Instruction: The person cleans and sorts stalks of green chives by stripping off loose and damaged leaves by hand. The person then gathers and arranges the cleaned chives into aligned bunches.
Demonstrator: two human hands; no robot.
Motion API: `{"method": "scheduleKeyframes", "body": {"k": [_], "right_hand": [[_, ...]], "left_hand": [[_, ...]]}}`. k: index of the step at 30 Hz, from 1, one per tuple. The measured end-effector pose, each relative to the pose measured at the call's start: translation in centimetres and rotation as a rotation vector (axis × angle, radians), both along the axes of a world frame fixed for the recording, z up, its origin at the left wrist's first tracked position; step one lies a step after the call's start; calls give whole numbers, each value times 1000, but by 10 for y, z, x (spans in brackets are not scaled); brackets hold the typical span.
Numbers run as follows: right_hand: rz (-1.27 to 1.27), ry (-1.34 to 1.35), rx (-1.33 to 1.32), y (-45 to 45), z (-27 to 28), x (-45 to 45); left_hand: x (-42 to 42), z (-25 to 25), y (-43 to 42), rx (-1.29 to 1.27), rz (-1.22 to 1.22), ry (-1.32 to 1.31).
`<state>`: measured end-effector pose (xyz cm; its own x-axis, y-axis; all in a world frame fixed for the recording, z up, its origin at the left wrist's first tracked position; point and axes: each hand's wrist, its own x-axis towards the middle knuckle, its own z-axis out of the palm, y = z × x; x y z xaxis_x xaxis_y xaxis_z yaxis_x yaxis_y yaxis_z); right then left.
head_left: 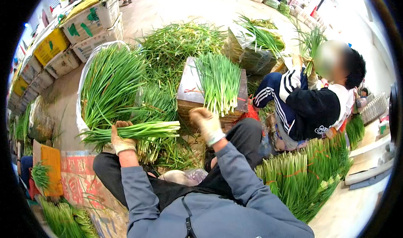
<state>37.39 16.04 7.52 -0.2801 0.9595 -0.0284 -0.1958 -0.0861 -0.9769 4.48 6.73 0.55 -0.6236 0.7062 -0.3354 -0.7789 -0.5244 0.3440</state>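
Observation:
My left hand (pixel 122 140), in a pale glove, is closed round a bunch of long green stalks (pixel 147 130). Their whitish ends point right and the leafy ends hang to the left. My right hand (pixel 206 122), also gloved, is raised a little to the right of those ends; motion blurs its fingers, so I cannot make out their shape or anything in them. Just beyond it, more stalks (pixel 219 80) lie on a box with a flat top (pixel 188 88), white ends towards me. A white-lined container (pixel 80 96) full of leaves (pixel 110 80) stands at the left.
A loose heap of leaves (pixel 180 43) lies behind the box. At the right a seated co-worker (pixel 312 108) holds stalks (pixel 311 45). Tied bundles (pixel 302 175) stand at my right side. Stacked crates (pixel 92 24) line the upper left, and an orange board (pixel 51 171) stands lower left.

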Motion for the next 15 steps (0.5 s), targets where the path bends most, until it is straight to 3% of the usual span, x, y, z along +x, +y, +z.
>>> {"method": "scheduleKeyframes", "body": {"k": [3, 4, 5, 10, 14, 15], "right_hand": [[-41, -163, -33, 17, -8, 26], [17, -352, 126, 18, -8, 24], [38, -363, 250, 11, -11, 18], [117, -500, 347, -10, -2, -15], [151, -488, 496, 0, -24, -16], [132, -542, 487, 0, -23, -16]], "left_hand": [[2, 10, -3, -11, 61, 25], [0, 8, -2, -12, 56, 25], [-1, 8, -1, -1, 38, 21], [7, 3, 8, -64, -35, 116], [-41, -57, 15, 38, -126, 99], [-34, -48, 16, -110, -84, 31]]}}
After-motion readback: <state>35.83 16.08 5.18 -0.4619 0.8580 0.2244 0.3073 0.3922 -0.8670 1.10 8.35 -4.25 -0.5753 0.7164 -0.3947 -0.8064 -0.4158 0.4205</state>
